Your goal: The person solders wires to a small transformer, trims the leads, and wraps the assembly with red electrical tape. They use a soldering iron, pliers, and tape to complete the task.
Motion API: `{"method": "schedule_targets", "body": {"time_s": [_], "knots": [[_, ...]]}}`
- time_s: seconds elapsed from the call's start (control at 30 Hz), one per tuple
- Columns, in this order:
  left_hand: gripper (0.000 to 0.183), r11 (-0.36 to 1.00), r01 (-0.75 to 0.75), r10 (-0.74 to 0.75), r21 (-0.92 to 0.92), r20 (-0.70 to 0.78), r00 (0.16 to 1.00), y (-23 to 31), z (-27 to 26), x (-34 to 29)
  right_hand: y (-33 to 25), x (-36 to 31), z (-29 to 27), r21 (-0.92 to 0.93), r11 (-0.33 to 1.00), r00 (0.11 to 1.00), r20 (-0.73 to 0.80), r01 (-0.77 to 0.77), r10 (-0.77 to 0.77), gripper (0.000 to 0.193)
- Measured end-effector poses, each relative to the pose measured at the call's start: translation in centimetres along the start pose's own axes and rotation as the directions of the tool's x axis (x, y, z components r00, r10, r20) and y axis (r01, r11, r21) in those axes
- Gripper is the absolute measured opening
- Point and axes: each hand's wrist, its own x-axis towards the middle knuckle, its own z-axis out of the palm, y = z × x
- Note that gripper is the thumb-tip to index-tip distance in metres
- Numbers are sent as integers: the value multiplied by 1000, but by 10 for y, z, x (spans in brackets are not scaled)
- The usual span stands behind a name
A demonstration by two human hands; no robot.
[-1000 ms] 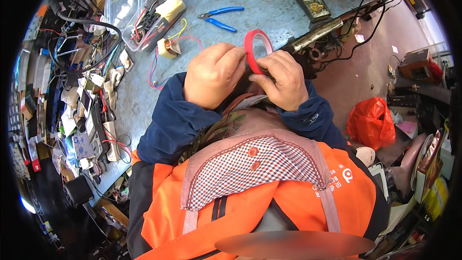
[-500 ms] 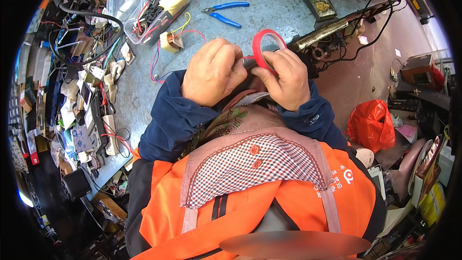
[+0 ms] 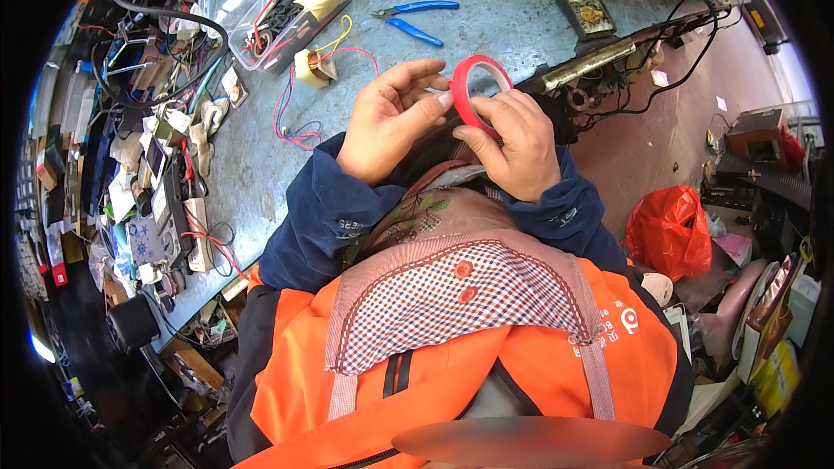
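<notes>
My right hand (image 3: 521, 139) grips a roll of red tape (image 3: 461, 95), thumb and fingers closed on its lower right side. Just left of the roll is my left hand (image 3: 391, 117), its fingers stretched out and apart from the thumb, with nothing visible in it. The left thumb's tip comes close to the roll's edge; whether it touches I cannot tell. Beyond the left hand, a small coil (image 3: 314, 68) with cream wrapping and red, yellow and blue wires rests on the blue-grey bench (image 3: 252, 156). Blue-handled cutters (image 3: 421, 7) lie farther back with their handles spread.
A clear plastic box (image 3: 300, 22) with wires and parts stands at the far left, its lid tipped back. Tools and clutter (image 3: 161, 165) crowd the left side. A dark metal tray (image 3: 578, 0) sits near the bench's right edge. A red plastic bag (image 3: 669, 230) is at the right.
My left hand has gone from a closed fist to outstretched fingers, turning beside the tape. My right hand still holds the roll, which has shifted slightly left.
</notes>
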Motion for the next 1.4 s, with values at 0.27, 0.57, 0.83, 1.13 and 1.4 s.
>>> {"method": "schedule_targets", "body": {"time_s": [0.27, 0.57, 0.83, 1.13, 1.4], "knots": [[18, 993, -62, 67, 96, -57, 996, -4, 0, -1, -2, 1, 2, 21, 1000, 1000, -2, 21, -21, 35], [7, 762, -329, 452, 558, -94, 887, 10, 5, -14, -12, 3, -1, -21, 1000, 996, 82, 20, -18, 47], [11, 907, -255, 328, 336, -185, 926, 80, -63, -26, -64, 30, -4, 515, 829, 960, 268, -217, 85, 59], [19, 865, -88, 161, 495, -107, 981, 77, -176, 38, -108, 72, 65, 698, 321, 768, 584, -641, 264, 54], [13, 929, -22, 94, 369, -179, 979, 51, -182, 59, -103, 80, 87, 646, 246, 688, 640, -723, 342, 54]]}}
